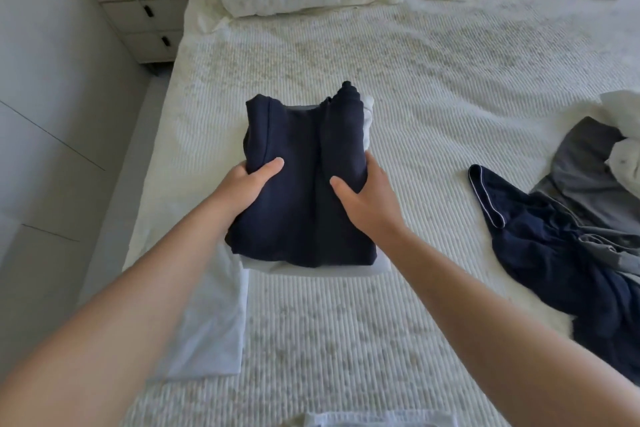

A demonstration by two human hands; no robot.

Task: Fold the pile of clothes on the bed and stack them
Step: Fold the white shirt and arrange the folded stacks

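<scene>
While gripping: hands (304,187) (thumbs up) flanking garment (304,184).

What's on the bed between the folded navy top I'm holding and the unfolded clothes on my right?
In the head view, only bare white bedspread lies between the folded navy top and the unfolded clothes; nothing else sits on that stretch.

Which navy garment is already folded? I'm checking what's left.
The navy garment gripped by both hands atop the stack; the other navy piece lies crumpled at right.
</scene>
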